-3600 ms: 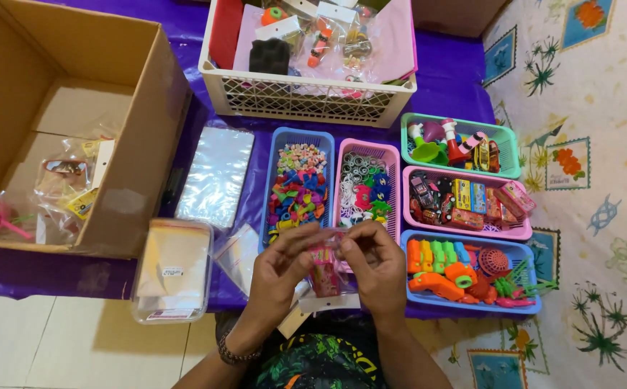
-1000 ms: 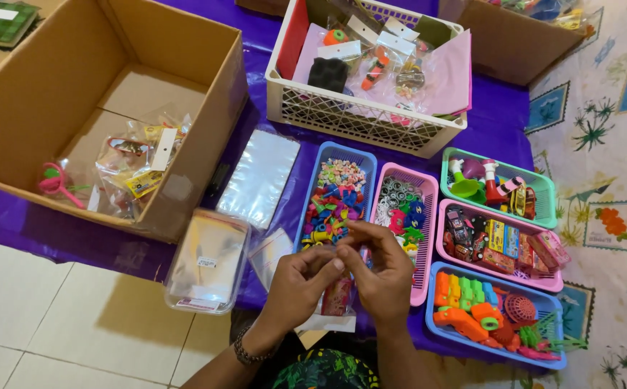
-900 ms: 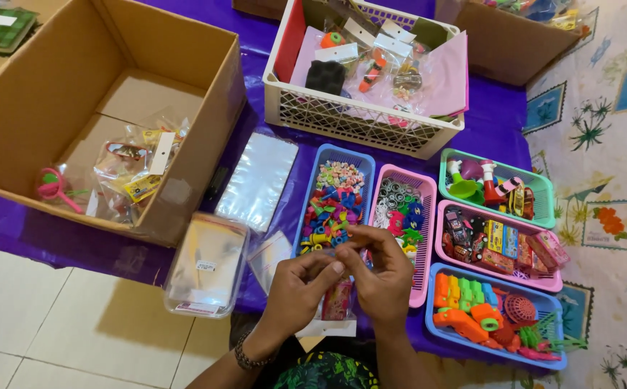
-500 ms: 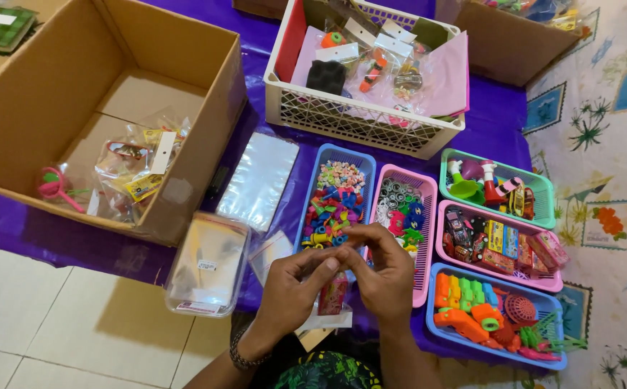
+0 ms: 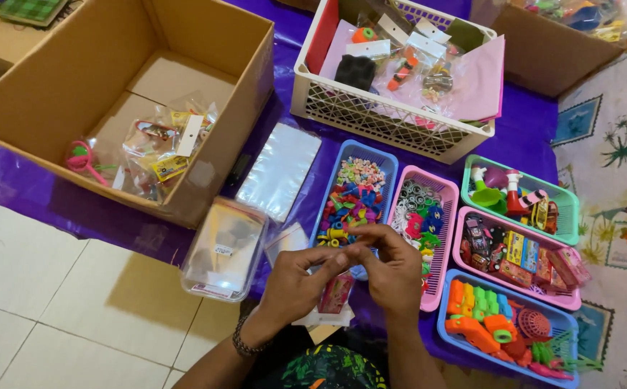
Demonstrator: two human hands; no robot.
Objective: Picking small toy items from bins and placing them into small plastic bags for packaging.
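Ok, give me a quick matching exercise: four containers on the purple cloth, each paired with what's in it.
Containers:
1. cardboard box
2. white basket
3. blue tray
4. green tray

Contents:
A. small colourful beads and bits
B. bagged toys on its floor
C. pink paper and bagged toys
D. green and red bottle-like toys

Pairs: 1-B, 2-C, 3-A, 4-D

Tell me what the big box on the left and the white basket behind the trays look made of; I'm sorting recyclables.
The big box looks like corrugated cardboard: matt brown walls and folded bottom flaps. The white basket seems to be moulded plastic, smooth and slightly glossy, with a regular lattice of holes in its wall.
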